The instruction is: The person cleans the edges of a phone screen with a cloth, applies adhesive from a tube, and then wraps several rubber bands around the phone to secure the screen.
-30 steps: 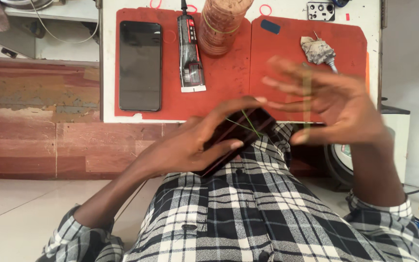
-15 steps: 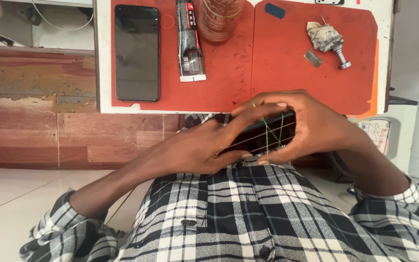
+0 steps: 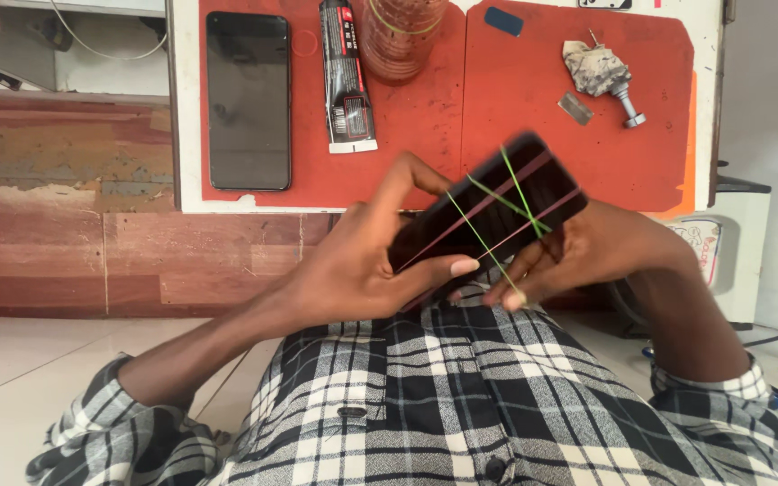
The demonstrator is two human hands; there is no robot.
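Observation:
A black phone wrapped in several red and green rubber bands is held up between both my hands, above my checked shirt. My left hand grips its left end, thumb under the edge and a finger curled over the top. My right hand holds the right end from beneath, its fingers touching the bands on the underside. The phone is tilted, right end higher.
A red mat on a white table holds a second black phone, a glue tube, a clear jar, a small metal blade and a rag-wrapped tool. Wooden panelling stands to the left.
Both hands have closed on the banded phone and lifted it; the right hand, spread open a second ago, now grips its right end. The view shifted down slightly.

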